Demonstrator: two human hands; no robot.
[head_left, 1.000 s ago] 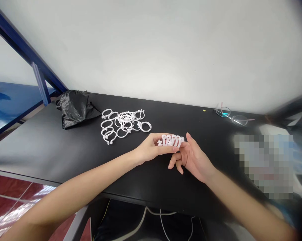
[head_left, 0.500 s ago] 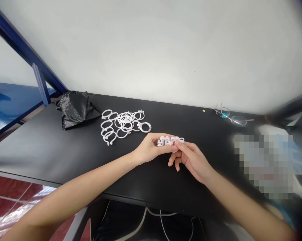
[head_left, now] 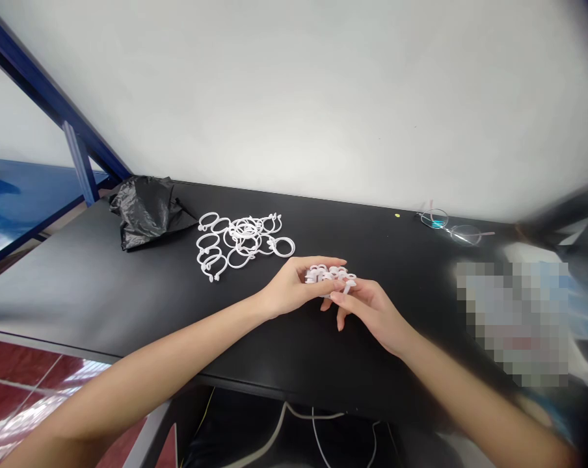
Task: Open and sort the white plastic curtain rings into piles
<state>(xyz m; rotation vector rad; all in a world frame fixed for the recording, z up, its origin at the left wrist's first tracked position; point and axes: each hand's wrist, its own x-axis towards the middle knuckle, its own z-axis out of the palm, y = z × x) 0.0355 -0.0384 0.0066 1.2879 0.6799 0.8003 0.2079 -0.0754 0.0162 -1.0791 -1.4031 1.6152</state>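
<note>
My left hand (head_left: pixel 291 287) grips a tight bunch of white plastic split rings (head_left: pixel 330 275) at its fingertips, just above the black table top (head_left: pixel 294 351). Their knobbed ends stick out toward the far side. My right hand (head_left: pixel 374 313) comes in from the right, its thumb and fingertips pinching the bunch's right end. Both hands partly hide the rings. A loose pile of similar white rings (head_left: pixel 284 247) lies on the table to the upper left of my left hand, not touching it.
A crumpled black plastic bag (head_left: pixel 145 213) lies at the table's far left. Eyeglasses (head_left: pixel 450 226) and a small yellow item (head_left: pixel 397 215) lie near the wall. A pixelated patch (head_left: pixel 513 322) covers the right side. Cables (head_left: pixel 298 422) run below the table's front edge.
My right hand has moved left and closed onto the bunch, with its fingers now over the rings. The rings sit more tightly gathered, with their knobbed ends less fanned out.
</note>
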